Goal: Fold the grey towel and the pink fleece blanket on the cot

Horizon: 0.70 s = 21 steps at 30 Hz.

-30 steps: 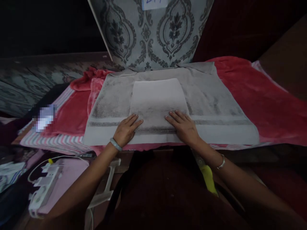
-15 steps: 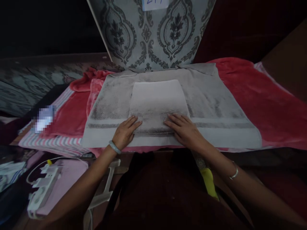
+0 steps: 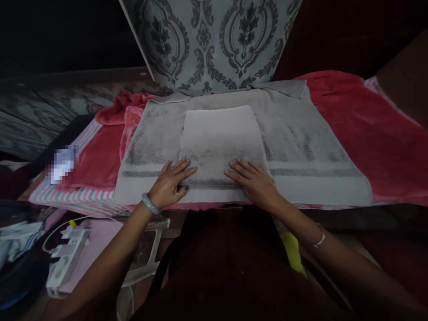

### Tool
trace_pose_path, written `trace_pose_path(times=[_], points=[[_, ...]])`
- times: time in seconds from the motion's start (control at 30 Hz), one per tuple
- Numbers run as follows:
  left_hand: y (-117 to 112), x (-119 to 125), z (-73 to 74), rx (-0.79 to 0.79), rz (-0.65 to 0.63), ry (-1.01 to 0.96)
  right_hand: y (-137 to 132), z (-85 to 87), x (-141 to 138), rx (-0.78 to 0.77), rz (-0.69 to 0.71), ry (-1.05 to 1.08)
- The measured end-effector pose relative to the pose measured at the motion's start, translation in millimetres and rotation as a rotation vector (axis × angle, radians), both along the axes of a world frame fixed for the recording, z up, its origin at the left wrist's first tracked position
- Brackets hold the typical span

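Note:
A folded grey towel [image 3: 219, 142] lies in the middle of a larger grey towel [image 3: 297, 133] that is spread flat. My left hand [image 3: 171, 183] rests on the left front corner of the folded towel, fingers spread and palm down. On the opposite front corner lies my right hand [image 3: 252, 180], its fingers apart and flat on the cloth. Neither hand grips anything. The underside of the folded towel is hidden.
Red blankets [image 3: 361, 138] lie under the spread towel at both sides, over a striped cloth [image 3: 76, 196]. A patterned wall panel [image 3: 207, 49] stands behind. A white power strip [image 3: 68, 258] sits low at the left on something pink.
My left hand has shifted slightly left and its fingers have spread more. My right hand stays nearly in place on the folded towel. The view has tilted down a little.

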State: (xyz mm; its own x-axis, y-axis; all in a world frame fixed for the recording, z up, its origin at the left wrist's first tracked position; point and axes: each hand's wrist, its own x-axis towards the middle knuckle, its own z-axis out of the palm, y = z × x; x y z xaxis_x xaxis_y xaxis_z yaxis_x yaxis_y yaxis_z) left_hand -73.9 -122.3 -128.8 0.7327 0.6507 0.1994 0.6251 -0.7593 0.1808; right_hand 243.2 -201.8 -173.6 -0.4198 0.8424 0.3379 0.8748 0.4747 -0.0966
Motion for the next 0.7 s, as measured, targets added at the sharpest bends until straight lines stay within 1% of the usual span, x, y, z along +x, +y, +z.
trace_pose_path(times=[0.07,0.1,0.13,0.2,0.27,0.33,0.37,0.4,0.47,0.53,0.6,0.7], points=[[-11,15,12.2,0.042,-0.009,-0.02,0,0.7,-2,0.0,-0.004,0.009],[-18,25,14.2,0.067,-0.028,-0.026,-1,1.1,-4,0.002,-0.005,0.014],[-25,36,12.7,0.086,-0.055,-0.021,-1,2.0,-4,-0.001,-0.001,0.02],[-36,59,0.2,0.116,-0.105,0.017,-3,6.0,-3,-0.023,0.026,0.039],[-43,74,-18.6,0.171,-0.101,0.033,-3,15.0,4,-0.079,0.096,0.078],[-44,81,-34.2,0.22,-0.074,0.017,3,29.0,16,-0.171,0.189,0.167],[-44,81,-38.6,0.234,-0.065,0.002,10,37.2,23,-0.218,0.206,0.235],[-43,80,-40.6,0.242,-0.064,-0.013,20,45.3,31,-0.254,0.19,0.311],[-41,77,-38.6,0.242,-0.069,-0.037,49,59.1,47,-0.27,0.066,0.445],[-40,74,-32.2,0.234,-0.076,-0.045,89,67.3,60,-0.226,-0.104,0.507],[-38,72,-24.6,0.211,-0.087,-0.036,132,69.9,70,-0.191,-0.274,0.497],[-31,71,-11.7,0.151,-0.12,-0.03,189,67.6,80,-0.247,-0.558,0.501]])
